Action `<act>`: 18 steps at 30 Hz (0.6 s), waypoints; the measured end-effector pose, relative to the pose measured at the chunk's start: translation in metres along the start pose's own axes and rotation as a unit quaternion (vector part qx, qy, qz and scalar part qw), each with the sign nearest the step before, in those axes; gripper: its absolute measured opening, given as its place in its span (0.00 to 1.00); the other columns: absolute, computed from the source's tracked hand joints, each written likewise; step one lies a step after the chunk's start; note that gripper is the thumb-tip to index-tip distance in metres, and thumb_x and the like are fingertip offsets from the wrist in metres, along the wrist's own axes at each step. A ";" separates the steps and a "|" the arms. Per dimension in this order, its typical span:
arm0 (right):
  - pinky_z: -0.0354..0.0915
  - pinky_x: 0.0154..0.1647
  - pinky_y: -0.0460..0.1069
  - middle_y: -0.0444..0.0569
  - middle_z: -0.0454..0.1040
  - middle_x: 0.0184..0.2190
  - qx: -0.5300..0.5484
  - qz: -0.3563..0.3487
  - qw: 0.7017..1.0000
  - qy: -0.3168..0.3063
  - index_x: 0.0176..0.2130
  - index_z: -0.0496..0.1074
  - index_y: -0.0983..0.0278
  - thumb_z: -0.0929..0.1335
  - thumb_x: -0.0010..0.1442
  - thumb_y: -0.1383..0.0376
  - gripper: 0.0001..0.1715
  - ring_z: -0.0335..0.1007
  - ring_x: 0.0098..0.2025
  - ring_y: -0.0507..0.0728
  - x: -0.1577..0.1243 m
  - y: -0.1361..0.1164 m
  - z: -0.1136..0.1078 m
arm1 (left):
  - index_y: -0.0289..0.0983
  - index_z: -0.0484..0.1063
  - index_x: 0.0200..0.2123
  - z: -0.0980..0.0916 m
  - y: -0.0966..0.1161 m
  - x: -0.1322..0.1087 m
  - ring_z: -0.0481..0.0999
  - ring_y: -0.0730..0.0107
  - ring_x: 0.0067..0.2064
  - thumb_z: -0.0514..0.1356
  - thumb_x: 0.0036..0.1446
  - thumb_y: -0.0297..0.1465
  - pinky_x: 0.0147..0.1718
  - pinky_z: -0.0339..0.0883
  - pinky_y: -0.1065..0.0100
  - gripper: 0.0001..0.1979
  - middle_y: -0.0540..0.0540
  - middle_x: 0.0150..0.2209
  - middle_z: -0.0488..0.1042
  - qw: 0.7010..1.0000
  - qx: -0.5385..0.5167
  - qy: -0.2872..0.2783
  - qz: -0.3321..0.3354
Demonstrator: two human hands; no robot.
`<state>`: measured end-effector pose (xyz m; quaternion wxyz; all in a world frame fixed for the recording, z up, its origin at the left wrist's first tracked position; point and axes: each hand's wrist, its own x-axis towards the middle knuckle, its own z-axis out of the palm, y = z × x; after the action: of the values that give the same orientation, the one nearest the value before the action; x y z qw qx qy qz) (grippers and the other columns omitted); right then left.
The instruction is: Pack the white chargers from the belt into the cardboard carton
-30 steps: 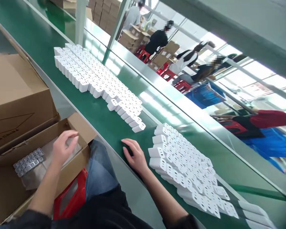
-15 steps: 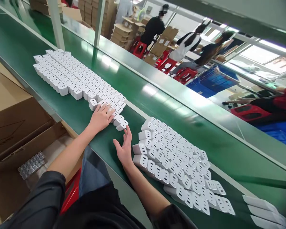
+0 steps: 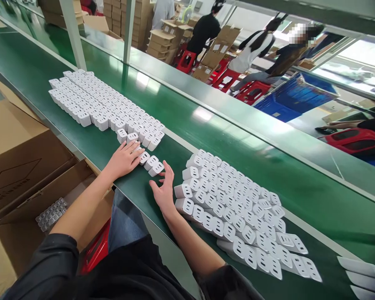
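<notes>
My left hand (image 3: 125, 159) lies palm down with its fingers spread over a short row of white charger blocks (image 3: 151, 162), partly hiding it. That row sits a little apart from the large left group of chargers (image 3: 93, 100). At the row's right end my right hand (image 3: 164, 189) is open, thumb and fingers apart, with fingertips beside the last charger; whether they touch it I cannot tell. A second group of chargers (image 3: 231, 200), slotted faces upward, stands just right of my right hand.
The chargers stand on a green conveyor belt (image 3: 15, 54) with a metal near edge. An open cardboard box (image 3: 15, 237) at the lower left holds more small pieces. A metal post (image 3: 72, 35) rises behind the left group. Several people sit beyond the line near blue crates (image 3: 300, 98).
The short row of chargers under my left hand has slid toward the near edge, leaving a gap from the left group. My right hand stays at its end. The view has shifted slightly.
</notes>
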<state>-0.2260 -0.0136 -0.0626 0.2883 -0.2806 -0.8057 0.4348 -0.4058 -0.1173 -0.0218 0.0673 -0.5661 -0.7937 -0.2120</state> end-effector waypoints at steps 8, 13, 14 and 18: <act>0.54 0.65 0.67 0.57 0.51 0.67 -0.055 -0.077 0.995 -0.007 0.67 0.51 0.58 0.67 0.59 0.64 0.41 0.48 0.68 0.66 0.002 -0.005 0.001 | 0.40 0.71 0.58 0.004 0.003 0.012 0.56 0.55 0.68 0.47 0.69 0.37 0.66 0.51 0.49 0.21 0.42 0.65 0.63 1.000 -0.013 0.000 -0.019; 0.56 0.66 0.64 0.57 0.53 0.64 -0.048 -0.094 0.994 -0.029 0.66 0.53 0.58 0.66 0.60 0.65 0.38 0.51 0.67 0.63 0.000 -0.007 0.002 | 0.41 0.68 0.61 0.010 0.004 0.009 0.52 0.55 0.70 0.45 0.70 0.37 0.66 0.49 0.49 0.22 0.42 0.67 0.59 1.000 -0.024 -0.008 -0.019; 0.57 0.65 0.63 0.57 0.55 0.62 -0.046 -0.090 0.994 -0.028 0.66 0.55 0.58 0.66 0.60 0.66 0.37 0.53 0.66 0.63 0.000 -0.007 0.002 | 0.41 0.67 0.61 0.010 0.005 0.007 0.51 0.55 0.70 0.45 0.70 0.37 0.67 0.49 0.48 0.22 0.43 0.68 0.58 1.000 -0.024 -0.013 -0.015; 0.55 0.67 0.64 0.57 0.54 0.62 -0.049 -0.089 0.995 -0.014 0.67 0.52 0.59 0.66 0.57 0.69 0.41 0.52 0.66 0.63 -0.002 -0.007 0.002 | 0.44 0.65 0.63 0.005 0.007 -0.002 0.48 0.57 0.71 0.45 0.70 0.38 0.67 0.45 0.47 0.22 0.45 0.69 0.56 0.999 -0.034 -0.035 0.001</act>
<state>-0.2277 -0.0188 -0.0583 0.3009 -0.2156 -0.8517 0.3710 -0.3977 -0.1154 -0.0252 0.0207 -0.5761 -0.7874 -0.2185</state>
